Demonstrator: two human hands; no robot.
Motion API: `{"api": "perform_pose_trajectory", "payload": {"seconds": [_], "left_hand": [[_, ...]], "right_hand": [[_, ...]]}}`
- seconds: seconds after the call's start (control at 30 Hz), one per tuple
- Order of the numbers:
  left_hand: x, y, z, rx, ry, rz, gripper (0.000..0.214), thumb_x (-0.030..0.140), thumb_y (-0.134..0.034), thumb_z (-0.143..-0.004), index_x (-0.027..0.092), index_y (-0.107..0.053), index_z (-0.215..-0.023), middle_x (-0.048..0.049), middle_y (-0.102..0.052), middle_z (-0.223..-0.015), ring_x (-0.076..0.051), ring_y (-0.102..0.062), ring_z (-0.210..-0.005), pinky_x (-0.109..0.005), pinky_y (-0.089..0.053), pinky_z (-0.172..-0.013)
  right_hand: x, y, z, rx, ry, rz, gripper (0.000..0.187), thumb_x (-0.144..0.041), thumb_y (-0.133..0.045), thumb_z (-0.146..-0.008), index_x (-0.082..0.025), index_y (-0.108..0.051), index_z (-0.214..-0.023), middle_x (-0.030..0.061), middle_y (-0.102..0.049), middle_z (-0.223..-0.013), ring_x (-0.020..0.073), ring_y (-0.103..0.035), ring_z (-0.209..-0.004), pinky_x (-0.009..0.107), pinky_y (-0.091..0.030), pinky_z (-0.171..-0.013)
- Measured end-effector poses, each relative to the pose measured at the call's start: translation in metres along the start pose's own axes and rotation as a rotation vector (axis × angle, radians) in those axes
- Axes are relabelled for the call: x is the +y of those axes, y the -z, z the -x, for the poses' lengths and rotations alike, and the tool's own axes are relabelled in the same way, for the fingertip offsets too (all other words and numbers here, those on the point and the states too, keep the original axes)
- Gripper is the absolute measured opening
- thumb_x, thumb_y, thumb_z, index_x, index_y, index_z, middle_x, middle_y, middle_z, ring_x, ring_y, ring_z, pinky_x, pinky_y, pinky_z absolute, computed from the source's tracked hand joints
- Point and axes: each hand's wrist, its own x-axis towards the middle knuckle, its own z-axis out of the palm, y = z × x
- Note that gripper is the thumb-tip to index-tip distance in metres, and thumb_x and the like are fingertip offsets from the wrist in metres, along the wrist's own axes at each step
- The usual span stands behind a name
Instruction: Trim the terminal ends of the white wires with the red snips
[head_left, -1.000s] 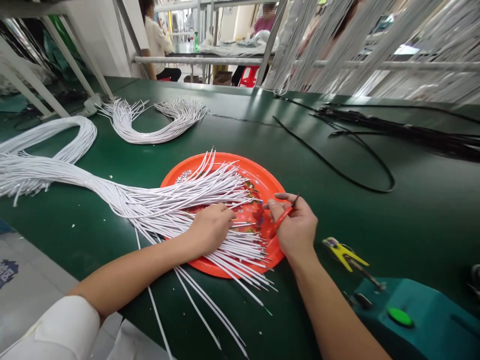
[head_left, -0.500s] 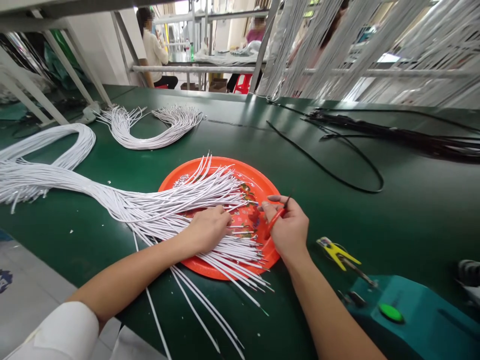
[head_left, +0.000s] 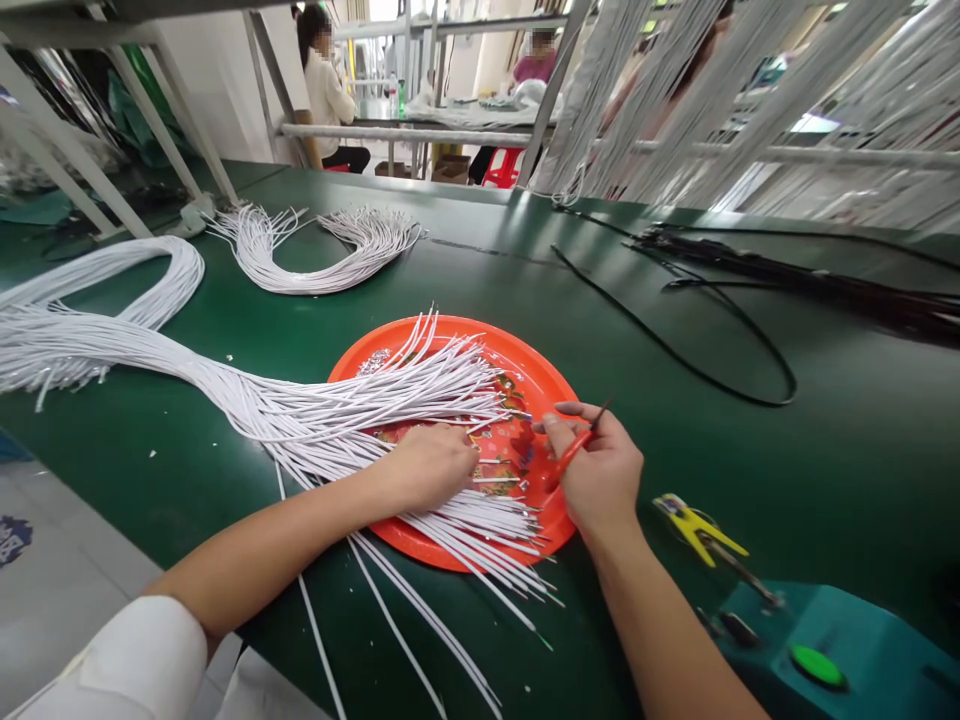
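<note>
A round orange tray (head_left: pixel 547 375) lies on the green table (head_left: pixel 420 290), with a thick fan of white wires (head_left: pixel 315 415) spread across it. My left hand (head_left: pixel 429 466) rests closed on the wire ends over the tray, its fingertips pinching among them. My right hand (head_left: pixel 600 470) hovers at the tray's right rim, fingers curled round a small red-handled cutting tool (head_left: pixel 571 449) whose dark tip sticks up past the knuckles. The two hands are about a hand's width apart.
A yellow snipper (head_left: pixel 694 525) lies right of my right hand, beside a teal machine (head_left: pixel 832 650) with a green button. A white wire bundle (head_left: pixel 322 255) lies far left, black cables (head_left: pixel 750 270) far right. White wires hang from a rack behind. People sit in the background.
The view has shifted a little. Both hands stay at the tray; my left hand's fingers have crept slightly along the wire ends, and the right hand still grips the red tool.
</note>
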Motion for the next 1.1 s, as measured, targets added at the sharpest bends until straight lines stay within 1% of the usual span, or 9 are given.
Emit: {"api": "perform_pose_trajectory", "payload": {"seconds": [0.07, 0.13, 0.27, 0.37, 0.47, 0.6, 0.73, 0.93, 1.1], "left_hand": [[0.0, 0.0, 0.0, -0.004, -0.007, 0.035, 0.019, 0.023, -0.045, -0.084, 0.014, -0.062, -0.081, -0.009, -0.063, -0.087, -0.021, -0.06, -0.081, -0.029, -0.046, -0.064], [-0.001, -0.002, 0.0, 0.056, 0.004, 0.081, 0.02, 0.022, -0.043, -0.084, 0.014, -0.061, -0.082, -0.0087, -0.064, -0.086, -0.021, -0.06, -0.08, -0.029, -0.046, -0.066], [-0.003, -0.003, -0.001, 0.304, 0.041, 0.328, 0.023, 0.022, -0.039, -0.088, 0.014, -0.059, -0.096, -0.006, -0.065, -0.087, -0.017, -0.06, -0.08, -0.028, -0.045, -0.073], [-0.003, -0.003, -0.001, 0.438, -0.021, 0.54, 0.03, 0.017, -0.043, -0.087, 0.015, -0.053, -0.114, -0.0058, -0.064, -0.096, -0.015, -0.058, -0.085, -0.025, -0.044, -0.076], [0.0, -0.004, -0.001, 0.447, -0.052, 0.592, 0.024, 0.021, -0.048, -0.086, 0.017, -0.061, -0.105, -0.0054, -0.062, -0.088, -0.014, -0.056, -0.081, -0.024, -0.044, -0.071], [0.006, -0.008, -0.002, 0.494, 0.016, 0.583, 0.021, 0.025, -0.047, -0.087, 0.018, -0.067, -0.088, -0.0038, -0.058, -0.076, -0.013, -0.054, -0.075, -0.023, -0.042, -0.068], [0.01, -0.014, -0.002, 0.568, 0.046, 0.547, 0.021, 0.021, -0.048, -0.086, 0.019, -0.066, -0.096, -0.0043, -0.06, -0.079, -0.014, -0.055, -0.075, -0.024, -0.043, -0.069], [0.012, -0.014, -0.001, 0.549, 0.063, 0.503, 0.024, 0.018, -0.046, -0.085, 0.019, -0.067, -0.096, -0.0046, -0.06, -0.075, -0.015, -0.055, -0.073, -0.024, -0.043, -0.067], [0.015, -0.008, 0.0, 0.599, 0.056, 0.641, 0.025, 0.023, -0.048, -0.085, 0.017, -0.066, -0.102, -0.0057, -0.064, -0.079, -0.014, -0.056, -0.073, -0.024, -0.044, -0.067]], "right_hand": [[0.0, 0.001, 0.0, 0.012, -0.013, -0.038, 0.029, -0.035, -0.07, -0.063, -0.018, -0.056, -0.082, -0.0026, -0.06, -0.061, 0.0088, -0.052, -0.045, 0.023, -0.044, -0.049], [0.0, 0.002, 0.0, 0.022, -0.011, -0.062, 0.03, -0.035, -0.07, -0.063, -0.017, -0.056, -0.083, -0.0022, -0.06, -0.06, 0.0087, -0.052, -0.047, 0.022, -0.043, -0.049], [0.002, 0.004, -0.002, 0.02, -0.002, -0.087, 0.033, -0.037, -0.072, -0.061, -0.017, -0.057, -0.084, -0.0031, -0.059, -0.056, 0.0083, -0.05, -0.046, 0.021, -0.043, -0.048], [0.001, 0.005, -0.001, -0.017, -0.015, -0.088, 0.036, -0.039, -0.074, -0.06, -0.017, -0.058, -0.084, -0.0011, -0.061, -0.059, 0.0107, -0.055, -0.05, 0.024, -0.046, -0.051], [-0.002, 0.004, 0.002, -0.06, -0.047, -0.133, 0.038, -0.039, -0.076, -0.057, -0.018, -0.058, -0.084, 0.0002, -0.064, -0.063, 0.0125, -0.059, -0.054, 0.025, -0.049, -0.056], [-0.013, 0.002, 0.011, -0.098, -0.084, -0.276, 0.037, -0.04, -0.076, -0.059, -0.018, -0.058, -0.083, 0.0006, -0.065, -0.064, 0.0114, -0.059, -0.051, 0.024, -0.049, -0.053], [-0.02, 0.002, 0.02, -0.1, -0.015, -0.254, 0.035, -0.041, -0.074, -0.062, -0.019, -0.058, -0.083, 0.001, -0.065, -0.063, 0.0126, -0.06, -0.051, 0.023, -0.048, -0.049], [-0.018, 0.002, 0.023, -0.034, 0.161, -0.078, 0.032, -0.033, -0.078, -0.058, -0.018, -0.06, -0.08, 0.0004, -0.064, -0.065, 0.012, -0.061, -0.057, 0.023, -0.05, -0.058], [-0.017, 0.002, 0.023, -0.03, 0.186, -0.058, 0.029, -0.033, -0.076, -0.06, -0.018, -0.061, -0.078, -0.0002, -0.062, -0.067, 0.0121, -0.061, -0.058, 0.025, -0.049, -0.058]]}}
